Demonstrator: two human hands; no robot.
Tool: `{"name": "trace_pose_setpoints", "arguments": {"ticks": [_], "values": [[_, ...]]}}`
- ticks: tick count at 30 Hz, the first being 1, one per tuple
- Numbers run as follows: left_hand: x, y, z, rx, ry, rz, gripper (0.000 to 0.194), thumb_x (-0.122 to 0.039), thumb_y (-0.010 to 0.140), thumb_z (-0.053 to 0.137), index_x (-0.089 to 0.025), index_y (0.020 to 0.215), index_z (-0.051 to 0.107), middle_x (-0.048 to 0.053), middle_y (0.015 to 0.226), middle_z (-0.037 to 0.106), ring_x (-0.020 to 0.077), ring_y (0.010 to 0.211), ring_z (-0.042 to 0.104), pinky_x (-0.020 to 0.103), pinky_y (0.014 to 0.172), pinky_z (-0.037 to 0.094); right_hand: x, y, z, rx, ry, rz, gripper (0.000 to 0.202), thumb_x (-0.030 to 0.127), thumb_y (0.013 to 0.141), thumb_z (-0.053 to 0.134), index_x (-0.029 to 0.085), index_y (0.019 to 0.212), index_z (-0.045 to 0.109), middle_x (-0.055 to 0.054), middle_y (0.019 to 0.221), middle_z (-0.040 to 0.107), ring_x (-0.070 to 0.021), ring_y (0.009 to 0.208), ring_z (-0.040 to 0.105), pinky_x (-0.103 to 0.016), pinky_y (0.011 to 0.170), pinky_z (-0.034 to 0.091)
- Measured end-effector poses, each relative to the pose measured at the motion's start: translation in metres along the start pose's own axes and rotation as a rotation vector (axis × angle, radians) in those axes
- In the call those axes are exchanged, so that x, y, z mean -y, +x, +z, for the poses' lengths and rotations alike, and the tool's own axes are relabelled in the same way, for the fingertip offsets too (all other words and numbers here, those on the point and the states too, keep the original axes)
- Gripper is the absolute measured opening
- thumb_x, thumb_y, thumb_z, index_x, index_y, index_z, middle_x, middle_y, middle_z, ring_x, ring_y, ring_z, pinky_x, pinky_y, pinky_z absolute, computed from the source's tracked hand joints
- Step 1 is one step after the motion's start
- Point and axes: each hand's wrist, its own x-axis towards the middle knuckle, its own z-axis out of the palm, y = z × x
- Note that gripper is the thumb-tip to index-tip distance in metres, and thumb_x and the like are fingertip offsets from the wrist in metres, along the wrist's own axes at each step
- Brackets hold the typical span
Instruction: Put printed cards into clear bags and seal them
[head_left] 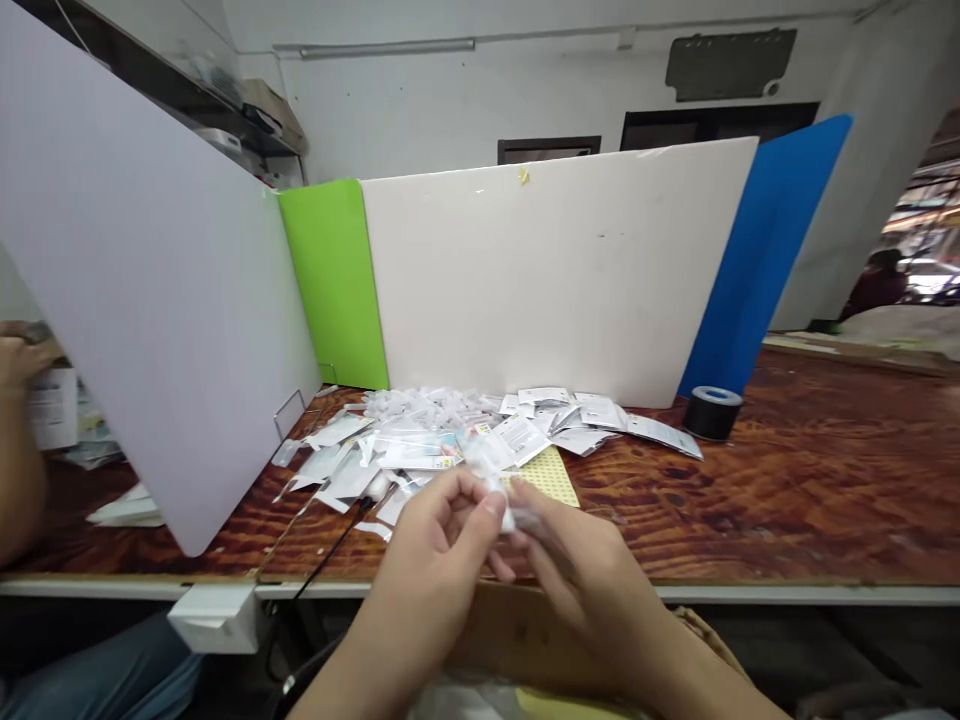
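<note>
Both hands meet in front of the table's near edge, around a small white item (pixel 508 520) in what looks like clear plastic. My left hand (pixel 446 535) pinches it between thumb and fingers. My right hand (pixel 574 550) is closed on its other side, with its fingertips blurred. Just beyond the hands lie a pile of small clear packets (pixel 427 408), flat white packets (pixel 349 470) and printed cards (pixel 517 438). A yellow sticker sheet (pixel 551 475) is partly under the cards.
White, green and blue panels (pixel 555 280) stand behind the pile. A roll of black tape (pixel 712 413) sits at the right. Below the table edge is an open cardboard box (pixel 517 630). Another person's arm (pixel 16 450) shows at far left, beyond the side panel (pixel 172 270).
</note>
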Motion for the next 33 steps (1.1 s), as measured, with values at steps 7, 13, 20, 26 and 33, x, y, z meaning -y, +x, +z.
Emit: {"name": "trace_pose_setpoints", "arguments": {"ticks": [7,13,20,26,33], "values": [[0.015,0.022,0.017,0.121,-0.283,-0.050,0.037,-0.044,0.080,0.062,-0.017,0.105,0.063,0.009,0.101,0.068,0.0177,0.084,0.063,0.027,0.072,0.051,0.011,-0.005,-0.040,-0.185,0.357,0.238,0.060,0.025,0.091,0.050,0.038,0.143,0.023,-0.003,0.117,0.064,-0.0176,0.089,0.068,-0.029,0.073,0.058],[0.035,0.018,0.032,0.269,-0.680,-0.138,0.032,-0.042,0.080,0.064,-0.016,0.097,0.071,0.009,0.086,0.072,0.0181,0.079,0.066,0.026,0.071,0.052,0.011,-0.006,-0.053,-0.174,0.086,0.121,0.029,0.022,0.086,0.056,0.030,0.114,0.057,-0.001,0.105,0.066,-0.0173,0.093,0.064,-0.028,0.083,0.053],[0.040,0.015,0.040,0.113,-0.708,-0.168,0.022,-0.034,0.080,0.065,-0.015,0.088,0.073,0.008,0.087,0.073,0.0161,0.073,0.066,0.025,0.068,0.054,0.007,-0.010,-0.049,-0.108,0.172,0.158,0.027,0.021,0.085,0.056,0.028,0.111,0.053,-0.003,0.112,0.062,-0.0183,0.103,0.060,-0.029,0.088,0.051],[0.039,0.012,0.039,-0.015,-0.626,-0.187,0.025,-0.037,0.076,0.069,-0.013,0.082,0.072,0.009,0.088,0.073,0.0166,0.074,0.065,0.025,0.067,0.053,0.005,-0.011,-0.040,-0.013,0.426,0.243,0.021,0.019,0.085,0.057,0.026,0.104,0.051,-0.005,0.120,0.057,-0.0200,0.115,0.054,-0.033,0.093,0.049],[0.039,0.012,0.035,-0.022,-0.318,-0.049,0.023,-0.038,0.083,0.060,-0.018,0.082,0.071,0.005,0.087,0.074,0.0175,0.073,0.066,0.025,0.065,0.052,0.011,-0.010,-0.049,-0.283,-0.155,0.046,0.025,0.015,0.082,0.059,0.022,0.107,0.057,-0.013,0.125,0.051,-0.0280,0.116,0.051,-0.043,0.092,0.048]]}}
